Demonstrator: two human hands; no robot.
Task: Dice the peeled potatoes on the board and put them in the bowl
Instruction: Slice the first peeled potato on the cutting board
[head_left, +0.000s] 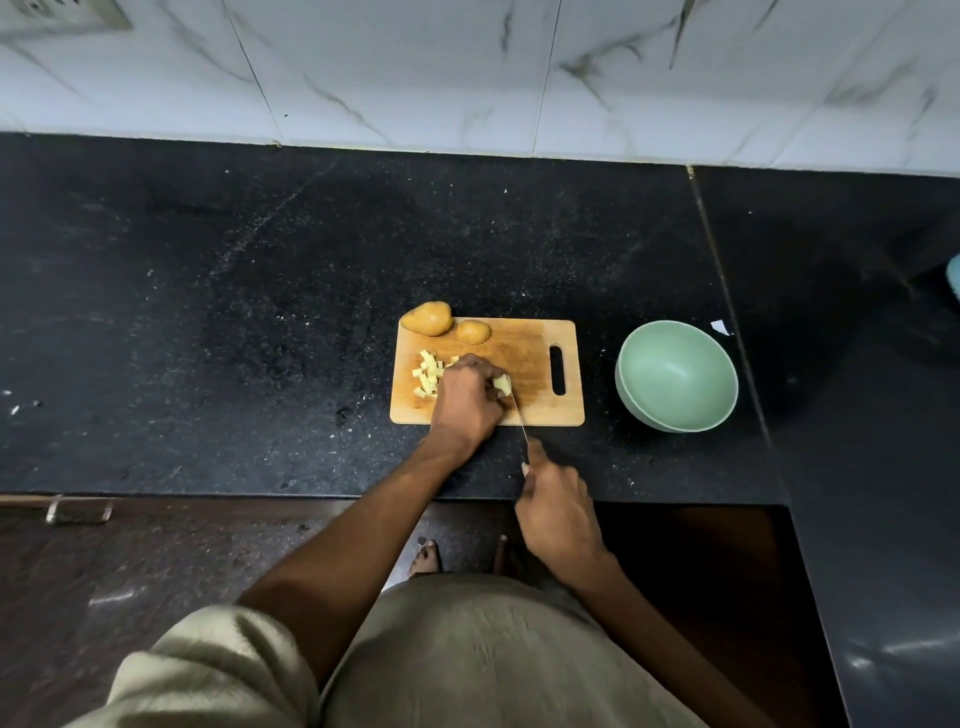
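Note:
A wooden cutting board (524, 338) lies on the black counter. My left hand (465, 397) holds a pale potato piece (502, 384) down on the board. My right hand (556, 506) grips a knife (519, 418) whose thin blade meets that piece. Several diced potato cubes (427, 375) lie at the board's left side, partly hidden by my left hand. Two whole potatoes (427, 318) (473, 332) sit at the board's far left edge. An empty green bowl (676, 382) stands to the right of the board.
The black stone counter (234, 312) stretches wide to the left, with a marble-tiled wall behind. A seam splits off a second counter section on the right. A teal object (954, 278) pokes in at the right edge. A white scrap (721, 327) lies behind the bowl.

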